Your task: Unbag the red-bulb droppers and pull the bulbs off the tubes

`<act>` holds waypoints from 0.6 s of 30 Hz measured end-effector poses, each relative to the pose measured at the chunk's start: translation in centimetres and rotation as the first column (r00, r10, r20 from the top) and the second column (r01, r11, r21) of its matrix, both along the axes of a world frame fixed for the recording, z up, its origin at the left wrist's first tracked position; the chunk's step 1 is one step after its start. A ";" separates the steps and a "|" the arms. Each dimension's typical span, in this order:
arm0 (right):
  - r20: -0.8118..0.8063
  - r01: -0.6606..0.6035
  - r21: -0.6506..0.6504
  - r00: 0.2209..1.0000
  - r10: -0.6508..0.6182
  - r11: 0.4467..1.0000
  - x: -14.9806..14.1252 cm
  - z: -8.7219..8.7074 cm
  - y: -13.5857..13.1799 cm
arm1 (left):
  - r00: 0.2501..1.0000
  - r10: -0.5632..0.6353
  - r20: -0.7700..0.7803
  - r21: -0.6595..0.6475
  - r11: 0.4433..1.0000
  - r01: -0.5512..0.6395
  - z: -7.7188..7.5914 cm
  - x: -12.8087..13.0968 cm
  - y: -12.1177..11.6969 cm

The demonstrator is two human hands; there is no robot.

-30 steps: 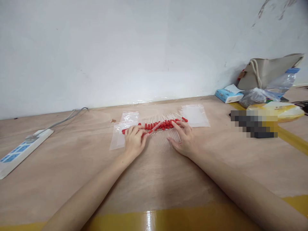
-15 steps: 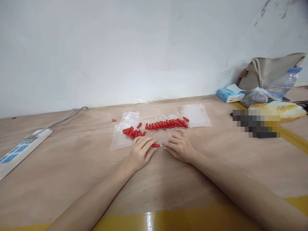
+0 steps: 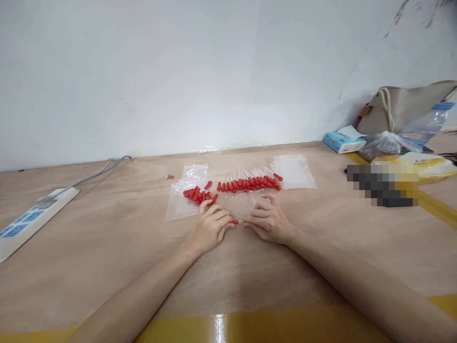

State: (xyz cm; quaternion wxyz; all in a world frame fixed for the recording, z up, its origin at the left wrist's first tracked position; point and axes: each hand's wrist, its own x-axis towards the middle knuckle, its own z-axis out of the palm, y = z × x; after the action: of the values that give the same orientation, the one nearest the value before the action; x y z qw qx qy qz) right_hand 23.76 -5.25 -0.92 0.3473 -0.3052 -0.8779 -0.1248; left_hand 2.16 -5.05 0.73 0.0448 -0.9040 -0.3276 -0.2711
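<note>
My left hand [image 3: 211,224] is closed with a red rubber dropper bulb [image 3: 234,222] pinched at its fingertips, most of the bulb hidden by the fingers. Facing it, my right hand [image 3: 268,220] pinches a thin glass dropper tube [image 3: 240,221] that meets the bulb's open end; how deep it sits I cannot tell. Between and behind my hands lies a row of bare glass tubes [image 3: 243,202]. Beyond them several droppers with red bulbs [image 3: 246,183] lie side by side, bulbs toward me. Loose red bulbs [image 3: 194,194] are heaped behind my left hand.
Clear plastic bags [image 3: 174,207] lie under the loose bulbs, and another bag [image 3: 294,172] lies at the right. A power strip [image 3: 39,219] is at the far left. Toward the right stand a tissue pack [image 3: 343,141], a bottle [image 3: 433,121] and a beige bag [image 3: 410,105].
Both hands have come slightly nearer me. The bulb and the glass tube are closer together, and less of the bulb shows beyond my left fingers. The view has shifted slightly.
</note>
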 end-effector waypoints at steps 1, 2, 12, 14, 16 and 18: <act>-0.001 0.000 -0.001 1.000 0.000 1.000 0.0 -0.1 0.0 | 1.000 -0.002 0.000 -0.001 1.000 0.002 0.0 0.0 0.0; -0.002 0.000 -0.002 1.000 0.000 1.000 0.0 -0.1 0.0 | 1.000 -0.004 0.000 -0.002 1.000 0.004 0.0 0.1 0.0; -0.086 0.098 0.038 0.992 -0.094 0.994 1.7 0.1 0.3 | 0.997 0.028 0.078 -0.044 0.999 -0.025 -0.6 -1.4 0.5; -0.158 0.187 0.021 0.971 -0.181 0.982 1.9 0.0 0.6 | 0.990 0.008 0.144 -0.066 0.998 0.002 -1.0 -1.6 0.5; -0.189 0.260 -0.014 0.948 -0.257 0.966 1.8 -0.1 0.9 | 0.973 -0.008 0.229 -0.061 0.998 0.022 -1.2 -1.5 0.6; -0.164 0.313 -0.067 0.933 -0.320 0.948 1.3 -0.2 1.1 | 0.945 0.040 0.324 -0.020 0.999 -0.035 -1.1 -1.5 0.9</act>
State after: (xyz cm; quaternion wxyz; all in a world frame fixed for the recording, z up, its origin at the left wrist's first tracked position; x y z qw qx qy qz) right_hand 25.03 -4.18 -1.11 0.3911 -0.4589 -0.7863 -0.1344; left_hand 0.69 -4.10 -0.34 -0.0110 -0.8411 -0.3496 -0.4126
